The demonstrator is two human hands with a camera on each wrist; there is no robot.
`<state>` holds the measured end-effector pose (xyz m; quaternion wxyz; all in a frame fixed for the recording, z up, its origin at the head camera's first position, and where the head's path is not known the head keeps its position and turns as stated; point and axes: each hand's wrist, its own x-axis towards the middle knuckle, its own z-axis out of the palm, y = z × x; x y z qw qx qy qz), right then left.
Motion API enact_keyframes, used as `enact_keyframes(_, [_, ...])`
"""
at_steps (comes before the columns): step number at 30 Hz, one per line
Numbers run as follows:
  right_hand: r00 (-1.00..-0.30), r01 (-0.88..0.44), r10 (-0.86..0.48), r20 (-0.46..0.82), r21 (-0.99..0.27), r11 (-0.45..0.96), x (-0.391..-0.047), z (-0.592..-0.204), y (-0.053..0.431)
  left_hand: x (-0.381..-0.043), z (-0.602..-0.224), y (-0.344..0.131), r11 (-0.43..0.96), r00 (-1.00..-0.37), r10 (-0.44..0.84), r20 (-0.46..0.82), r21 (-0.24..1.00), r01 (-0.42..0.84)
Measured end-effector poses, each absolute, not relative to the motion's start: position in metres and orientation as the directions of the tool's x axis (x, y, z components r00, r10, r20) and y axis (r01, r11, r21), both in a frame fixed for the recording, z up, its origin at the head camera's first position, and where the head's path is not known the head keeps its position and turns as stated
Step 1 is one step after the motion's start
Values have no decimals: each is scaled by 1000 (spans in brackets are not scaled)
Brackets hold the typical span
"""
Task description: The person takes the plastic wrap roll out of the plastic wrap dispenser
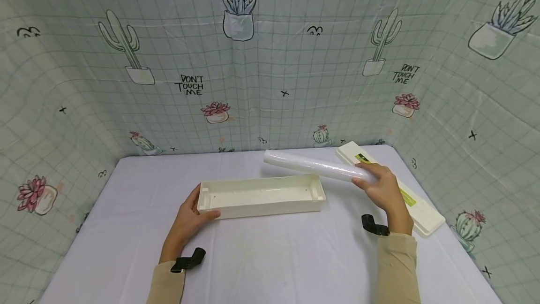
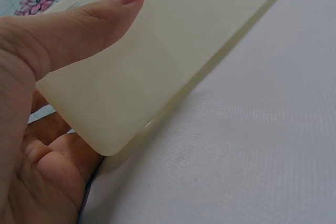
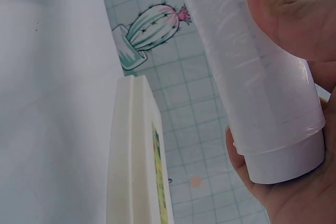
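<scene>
My left hand [image 1: 190, 219] grips the left end of a long cream plastic box [image 1: 261, 211], its thumb on the near wall and its fingers around the end. In the head view the box is without a lid and its inside is bare. The left wrist view shows the thumb flat on the box wall [image 2: 157, 61]. My right hand [image 1: 384, 189] holds the right end of a roll of clear plastic wrap [image 1: 312, 164], raised behind the box and slanting. The white core [image 3: 286, 161] sticks out past the film in the right wrist view.
A long cream lid [image 1: 426, 215] with a green and yellow label lies at the table's right edge, partly behind my right hand. A white cloth [image 1: 270, 266] covers the table. Grid-patterned fabric [image 1: 270, 60] with plant drawings hangs around the back and sides.
</scene>
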<state>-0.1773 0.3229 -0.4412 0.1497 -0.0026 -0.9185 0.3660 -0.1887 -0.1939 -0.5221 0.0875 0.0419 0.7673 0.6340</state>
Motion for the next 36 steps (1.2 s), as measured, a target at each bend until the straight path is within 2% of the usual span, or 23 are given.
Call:
enact_keyframes(6, [-957,-91,119,266,-661,745,-175,-442,322,-187,-519,-194,175,-979,183,-85,983,-53])
enact_keyframes(13, [-943,-136,107,314,-661,738,-175,-446,319,-186,-520,-194,175,-980,175,-98,982,-67])
enact_keyframes(20, [-954,-95,120,274,-659,746,-178,-453,314,-187,-522,-195,179,-979,188,-78,983,-44])
enact_keyframes(36, [-930,-148,125,347,-661,736,-165,-460,314,-188,-523,-193,172,-980,185,-74,984,-42])
